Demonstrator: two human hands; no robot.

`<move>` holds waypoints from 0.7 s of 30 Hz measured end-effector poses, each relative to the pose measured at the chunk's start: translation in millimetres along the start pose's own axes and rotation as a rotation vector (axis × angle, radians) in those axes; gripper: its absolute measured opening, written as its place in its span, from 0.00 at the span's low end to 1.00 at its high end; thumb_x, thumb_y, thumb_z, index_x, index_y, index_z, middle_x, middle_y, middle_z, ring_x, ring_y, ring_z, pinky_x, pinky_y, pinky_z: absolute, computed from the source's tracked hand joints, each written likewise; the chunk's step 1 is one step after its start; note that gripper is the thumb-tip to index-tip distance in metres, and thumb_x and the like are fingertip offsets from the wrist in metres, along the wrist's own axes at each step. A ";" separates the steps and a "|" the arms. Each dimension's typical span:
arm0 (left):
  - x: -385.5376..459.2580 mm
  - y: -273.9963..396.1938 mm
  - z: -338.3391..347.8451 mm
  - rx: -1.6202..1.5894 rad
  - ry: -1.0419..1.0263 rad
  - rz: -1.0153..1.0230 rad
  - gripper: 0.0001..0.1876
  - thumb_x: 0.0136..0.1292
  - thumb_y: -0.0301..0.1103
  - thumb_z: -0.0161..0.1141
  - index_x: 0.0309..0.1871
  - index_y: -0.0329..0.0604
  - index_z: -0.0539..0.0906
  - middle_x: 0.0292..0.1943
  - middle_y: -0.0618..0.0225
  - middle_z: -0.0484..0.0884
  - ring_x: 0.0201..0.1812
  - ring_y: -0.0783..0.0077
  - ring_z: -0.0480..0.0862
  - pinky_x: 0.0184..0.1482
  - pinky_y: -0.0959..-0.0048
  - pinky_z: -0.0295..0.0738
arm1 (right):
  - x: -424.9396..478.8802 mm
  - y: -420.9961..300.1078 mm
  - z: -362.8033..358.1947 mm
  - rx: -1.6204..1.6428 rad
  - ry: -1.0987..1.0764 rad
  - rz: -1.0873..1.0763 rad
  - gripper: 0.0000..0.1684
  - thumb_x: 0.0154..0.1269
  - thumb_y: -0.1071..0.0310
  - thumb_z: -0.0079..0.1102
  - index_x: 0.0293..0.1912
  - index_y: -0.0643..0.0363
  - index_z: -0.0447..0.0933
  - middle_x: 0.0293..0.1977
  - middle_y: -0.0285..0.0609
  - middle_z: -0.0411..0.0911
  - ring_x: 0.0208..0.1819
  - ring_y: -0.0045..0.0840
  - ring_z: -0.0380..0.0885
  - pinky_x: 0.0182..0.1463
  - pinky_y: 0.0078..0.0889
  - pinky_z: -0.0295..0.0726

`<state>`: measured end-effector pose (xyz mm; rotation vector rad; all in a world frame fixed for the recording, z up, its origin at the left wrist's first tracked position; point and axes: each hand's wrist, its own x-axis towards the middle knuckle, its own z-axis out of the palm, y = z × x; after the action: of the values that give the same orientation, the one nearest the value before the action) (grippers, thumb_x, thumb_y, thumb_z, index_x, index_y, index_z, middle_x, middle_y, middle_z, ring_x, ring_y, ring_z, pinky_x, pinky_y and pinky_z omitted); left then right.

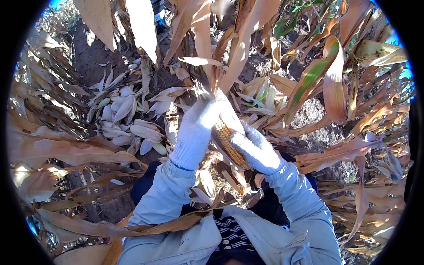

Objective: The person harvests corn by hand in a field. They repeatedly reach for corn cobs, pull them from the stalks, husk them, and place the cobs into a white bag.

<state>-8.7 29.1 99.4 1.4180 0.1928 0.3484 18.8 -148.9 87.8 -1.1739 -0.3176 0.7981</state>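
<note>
An ear of corn with yellow kernels is held at a slant in front of me, partly stripped of its pale husk. My left hand, in a white knit glove, is closed around the upper end of the ear and husk; glare washes out its fingers. Lower down, my right hand, gloved the same way, grips the ear's right side, with its thumb area against the kernels. Husk still lies along both sides of the bared kernels. The ear's upper tip is hidden by glove and husk.
Pale corn husks lie heaped on the soil to the left. Dry leaves rise just beyond my hands. A partly green leaf curves at the right, and a brown leaf crosses my left sleeve. A dark container stands at the top.
</note>
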 end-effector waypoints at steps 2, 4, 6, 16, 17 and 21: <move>-2.8 -3.6 -1.3 -0.108 0.026 -0.070 0.15 0.77 0.33 0.57 0.60 0.33 0.81 0.47 0.68 0.84 0.48 0.79 0.81 0.50 0.79 0.75 | 2.9 2.7 -3.2 -0.048 -0.058 -0.025 0.40 0.72 0.60 0.64 0.74 0.66 0.59 0.67 0.43 0.70 0.66 0.22 0.69 0.71 0.29 0.68; -6.1 -5.0 -1.4 -0.208 0.036 -0.087 0.15 0.77 0.33 0.57 0.60 0.34 0.81 0.47 0.69 0.84 0.47 0.81 0.81 0.49 0.81 0.75 | 4.9 -1.3 -12.7 -0.213 -0.058 -0.039 0.42 0.69 0.59 0.68 0.73 0.67 0.61 0.65 0.45 0.72 0.64 0.24 0.70 0.70 0.30 0.69; 3.8 -40.8 -15.8 0.464 -0.021 0.451 0.16 0.78 0.32 0.55 0.62 0.34 0.79 0.46 0.69 0.84 0.44 0.81 0.83 0.45 0.82 0.77 | 10.7 6.4 -26.2 -0.306 -0.010 -0.079 0.44 0.64 0.57 0.72 0.71 0.68 0.63 0.63 0.47 0.74 0.63 0.26 0.72 0.69 0.31 0.70; 29.8 -68.3 -29.1 -0.532 0.350 -0.283 0.23 0.80 0.49 0.48 0.59 0.37 0.78 0.46 0.64 0.84 0.43 0.71 0.84 0.44 0.72 0.80 | 19.1 14.9 9.2 -0.763 0.455 -0.439 0.34 0.69 0.62 0.67 0.68 0.66 0.68 0.63 0.58 0.74 0.67 0.43 0.74 0.70 0.41 0.72; 27.0 -66.1 -27.1 -0.565 0.350 -0.295 0.23 0.80 0.49 0.48 0.60 0.37 0.78 0.48 0.63 0.84 0.45 0.70 0.84 0.46 0.71 0.81 | 18.4 17.3 16.2 -0.955 0.427 -0.473 0.34 0.70 0.62 0.66 0.69 0.65 0.67 0.66 0.60 0.71 0.69 0.47 0.72 0.71 0.43 0.71; 9.1 -54.2 -8.3 -0.755 0.224 -0.252 0.20 0.80 0.42 0.48 0.64 0.36 0.75 0.55 0.57 0.81 0.57 0.62 0.82 0.61 0.61 0.78 | 29.6 38.4 16.2 -1.165 0.453 -0.683 0.30 0.75 0.61 0.59 0.72 0.57 0.67 0.73 0.52 0.63 0.70 0.41 0.70 0.69 0.36 0.77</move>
<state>3.6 33.8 45.4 0.5997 0.3734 0.3227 14.5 -110.8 54.0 -2.0915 -0.7952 -0.3673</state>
